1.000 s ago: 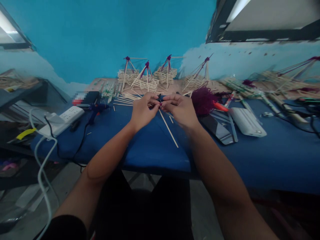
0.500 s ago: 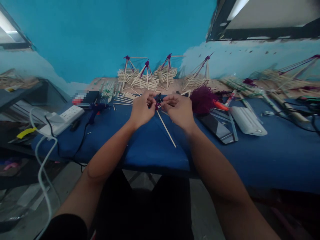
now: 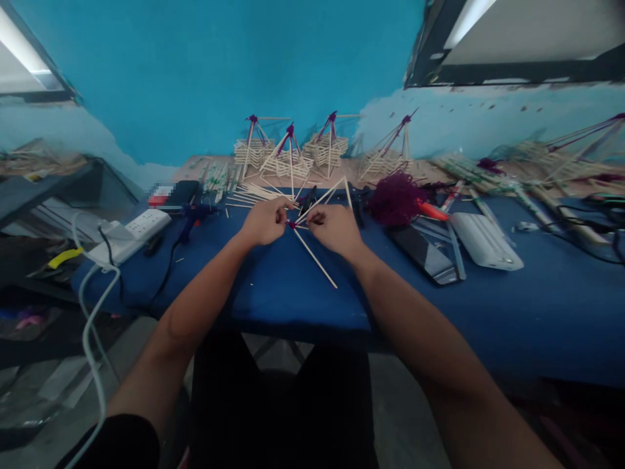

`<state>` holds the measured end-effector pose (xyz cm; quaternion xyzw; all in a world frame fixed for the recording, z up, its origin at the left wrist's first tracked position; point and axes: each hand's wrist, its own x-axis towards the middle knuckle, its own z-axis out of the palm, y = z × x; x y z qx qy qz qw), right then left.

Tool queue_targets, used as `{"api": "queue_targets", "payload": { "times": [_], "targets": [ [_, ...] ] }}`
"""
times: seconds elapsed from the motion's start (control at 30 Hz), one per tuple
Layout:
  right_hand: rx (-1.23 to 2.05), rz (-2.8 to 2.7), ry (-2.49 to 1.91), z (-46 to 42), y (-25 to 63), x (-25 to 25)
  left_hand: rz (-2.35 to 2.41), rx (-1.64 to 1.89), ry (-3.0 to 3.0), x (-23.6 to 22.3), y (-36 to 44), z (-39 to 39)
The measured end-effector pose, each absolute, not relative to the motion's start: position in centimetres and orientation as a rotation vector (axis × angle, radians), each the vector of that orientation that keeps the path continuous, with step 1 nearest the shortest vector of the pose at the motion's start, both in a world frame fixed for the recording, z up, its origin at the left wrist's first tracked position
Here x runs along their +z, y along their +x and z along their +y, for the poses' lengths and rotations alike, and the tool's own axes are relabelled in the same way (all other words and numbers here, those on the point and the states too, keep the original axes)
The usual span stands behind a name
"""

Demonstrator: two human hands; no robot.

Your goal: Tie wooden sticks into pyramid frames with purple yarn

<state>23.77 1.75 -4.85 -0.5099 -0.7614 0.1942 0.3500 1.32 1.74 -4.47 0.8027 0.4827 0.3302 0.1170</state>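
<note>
Both my hands meet over a blue-covered table (image 3: 537, 312). My left hand (image 3: 263, 221) and my right hand (image 3: 332, 229) are closed in pinches on the two sides of a small purple yarn knot (image 3: 291, 225). The knot ties thin wooden sticks (image 3: 315, 259) together; one stick points toward me, others fan out away from me. A ball of purple yarn (image 3: 394, 198) lies just right of my right hand.
Several finished stick-and-yarn frames (image 3: 288, 156) stand at the table's back edge, with loose sticks (image 3: 249, 192) in front. A glue gun (image 3: 193, 213) and white power strip (image 3: 131, 229) sit at left; a dark phone (image 3: 424, 251) and a white box (image 3: 486, 241) at right.
My hands have moved a little toward me and lowered. The tied sticks now fan out past my fingers, where before they were bunched and hidden.
</note>
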Motion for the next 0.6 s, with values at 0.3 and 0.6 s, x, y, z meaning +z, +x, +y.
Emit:
{"api": "queue_targets", "payload": {
  "times": [0.3, 0.6],
  "targets": [
    [0.359, -2.204, -1.294, 2.2, 22.9, -6.6, 1.389, 0.781, 2.483, -5.9, 0.5, 1.7],
    [0.278, -2.242, -1.364, 2.6, 22.7, -7.1, 1.485, 0.791, 2.471, -7.2, 1.0, 2.2]
  ]
}}
